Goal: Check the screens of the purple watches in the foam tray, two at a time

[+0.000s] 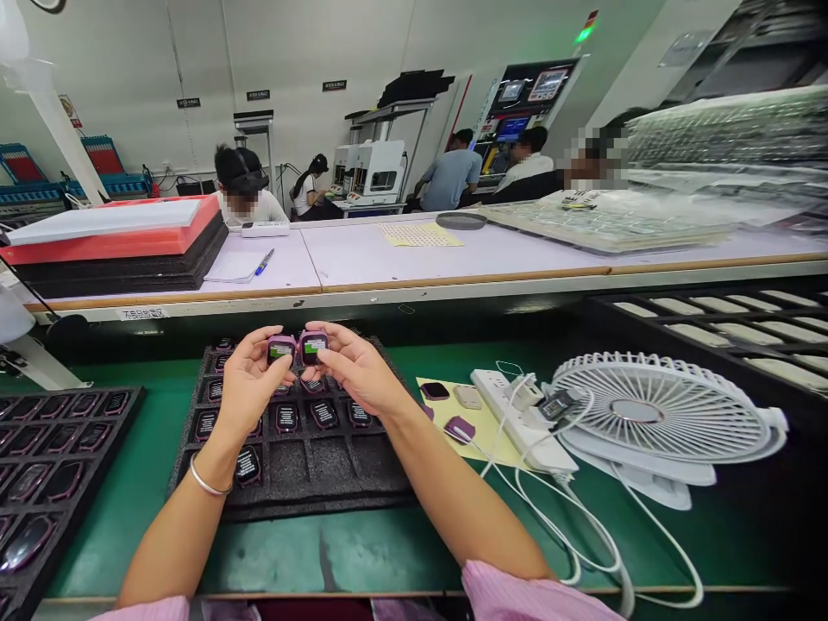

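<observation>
My left hand [249, 379] pinches a small purple watch body [281, 348] with a lit green screen. My right hand [355, 366] holds a second purple watch body [314, 344] beside it, screen also lit. Both are raised side by side over a black foam tray [304, 470] whose pockets hold several more such watch bodies [286, 417]. A silver bangle sits on my left wrist.
Another black tray [45, 461] with watch bodies lies at the left on the green belt. To the right lie a yellow sheet [482, 427] with three loose pieces, a white power strip [521, 418] with cables and a white fan [653, 418]. Other people sit beyond the far bench.
</observation>
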The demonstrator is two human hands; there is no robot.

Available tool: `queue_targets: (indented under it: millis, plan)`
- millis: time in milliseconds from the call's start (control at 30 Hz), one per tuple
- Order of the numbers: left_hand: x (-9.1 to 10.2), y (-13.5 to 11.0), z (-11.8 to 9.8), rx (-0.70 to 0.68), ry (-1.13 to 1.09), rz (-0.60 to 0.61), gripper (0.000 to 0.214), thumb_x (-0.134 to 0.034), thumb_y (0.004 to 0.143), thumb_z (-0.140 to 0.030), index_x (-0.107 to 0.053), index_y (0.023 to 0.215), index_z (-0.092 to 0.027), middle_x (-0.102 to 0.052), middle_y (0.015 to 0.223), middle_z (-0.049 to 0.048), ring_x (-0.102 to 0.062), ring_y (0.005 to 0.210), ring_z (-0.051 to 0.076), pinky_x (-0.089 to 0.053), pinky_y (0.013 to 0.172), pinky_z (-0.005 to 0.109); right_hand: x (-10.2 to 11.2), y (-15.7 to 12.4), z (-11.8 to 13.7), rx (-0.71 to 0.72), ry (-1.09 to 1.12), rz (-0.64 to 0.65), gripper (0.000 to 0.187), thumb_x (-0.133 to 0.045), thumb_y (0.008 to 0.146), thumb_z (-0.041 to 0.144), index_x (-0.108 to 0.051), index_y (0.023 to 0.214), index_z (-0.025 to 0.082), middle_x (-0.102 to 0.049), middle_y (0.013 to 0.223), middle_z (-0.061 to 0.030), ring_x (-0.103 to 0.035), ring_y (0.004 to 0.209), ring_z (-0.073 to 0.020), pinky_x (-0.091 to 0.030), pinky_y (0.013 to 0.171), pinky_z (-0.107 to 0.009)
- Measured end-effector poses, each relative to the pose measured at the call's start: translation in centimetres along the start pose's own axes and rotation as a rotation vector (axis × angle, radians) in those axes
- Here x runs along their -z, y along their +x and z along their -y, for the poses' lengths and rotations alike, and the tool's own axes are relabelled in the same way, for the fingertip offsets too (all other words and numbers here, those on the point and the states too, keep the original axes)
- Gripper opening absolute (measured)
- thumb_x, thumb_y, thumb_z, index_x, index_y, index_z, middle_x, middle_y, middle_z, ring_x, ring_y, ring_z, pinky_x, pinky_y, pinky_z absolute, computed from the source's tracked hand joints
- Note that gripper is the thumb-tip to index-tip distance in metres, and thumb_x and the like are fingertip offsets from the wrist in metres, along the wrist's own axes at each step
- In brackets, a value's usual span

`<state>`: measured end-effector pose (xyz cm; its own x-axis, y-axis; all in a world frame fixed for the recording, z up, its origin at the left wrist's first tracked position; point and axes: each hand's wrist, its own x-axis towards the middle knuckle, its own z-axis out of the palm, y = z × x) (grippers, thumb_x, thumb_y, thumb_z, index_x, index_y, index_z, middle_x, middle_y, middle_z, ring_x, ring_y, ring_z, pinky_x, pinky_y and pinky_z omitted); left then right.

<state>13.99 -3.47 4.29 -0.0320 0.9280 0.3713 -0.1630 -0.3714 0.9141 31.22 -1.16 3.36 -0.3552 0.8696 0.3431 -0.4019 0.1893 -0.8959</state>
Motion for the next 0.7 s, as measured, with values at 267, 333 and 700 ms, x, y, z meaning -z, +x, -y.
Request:
queue_targets:
  millis: [267,333,700]
  plan:
    - [0.14,-0.29,0.85,0.025,-0.002,0.038,0.046,-0.077,0.078,-0.034,-0.062,0.119,-0.018,-0.071,0.097,0.0045,-0.07,0.059,0.011,-0.061,0.059,0.025,0.27,-0.2,-0.35,0.011,-0.024,-0.006,0.037,-0.071,0.082,0.026,-0.06,0.117,0.022,-0.068,0.091,-0.0009,-0.068,0.064,-0.0128,-0.057,0.062,-0.029]
    - [0.14,-0.29,0.89,0.033,0.004,0.035,0.043,-0.076,0.079,-0.035,-0.063,0.117,-0.018,-0.072,0.096,0.0047,-0.07,0.057,0.011,-0.061,0.057,0.024,0.27,-0.16,-0.37,0.006,-0.045,-0.023,0.034,-0.072,0.083,0.03,-0.061,0.115,0.022,-0.067,0.089,-0.0002,-0.066,0.061,-0.0116,-0.055,0.058,-0.028]
    - [0.2,-0.49,0.73,0.027,0.015,0.063,0.045,-0.074,0.08,-0.031,-0.062,0.122,-0.018,-0.072,0.103,0.0063,-0.072,0.062,0.013,-0.063,0.063,0.027,0.34,-0.3,-0.29,0.039,-0.055,-0.028,0.037,-0.07,0.079,0.02,-0.06,0.115,0.022,-0.066,0.088,0.0006,-0.067,0.064,-0.0125,-0.054,0.061,-0.029]
